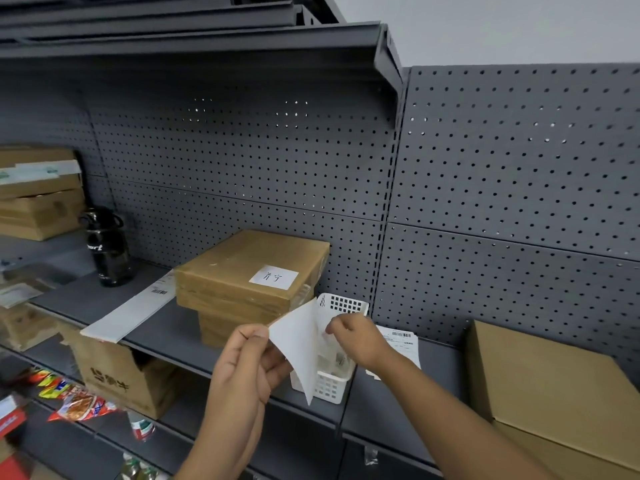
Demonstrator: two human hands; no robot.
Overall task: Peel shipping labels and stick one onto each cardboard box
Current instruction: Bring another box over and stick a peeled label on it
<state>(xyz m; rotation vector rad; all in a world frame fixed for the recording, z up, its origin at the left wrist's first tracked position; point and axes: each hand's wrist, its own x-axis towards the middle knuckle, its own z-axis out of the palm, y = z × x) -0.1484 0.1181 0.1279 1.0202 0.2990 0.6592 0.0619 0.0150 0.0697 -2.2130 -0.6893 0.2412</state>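
My left hand (pixel 244 363) pinches the left corner of a white label sheet (pixel 298 344) held up in front of the shelf. My right hand (pixel 353 336) pinches the sheet's upper right edge, where a thin layer is lifting off the backing. Behind the sheet stands a stack of cardboard boxes (pixel 242 282); its top box carries a small white label (pixel 273 277) with handwriting. A plain cardboard box (pixel 547 386) sits at the right of the shelf. A printed label (pixel 401 344) with a barcode lies flat on the shelf behind my right wrist.
A white plastic basket (pixel 341 306) stands behind the sheet. A long white backing strip (pixel 135 311) lies left of the stack, beside a black bottle (pixel 109 245). More boxes (pixel 38 195) are stacked far left. Snack packets (pixel 78 403) and an open carton (pixel 117 375) fill the lower shelf.
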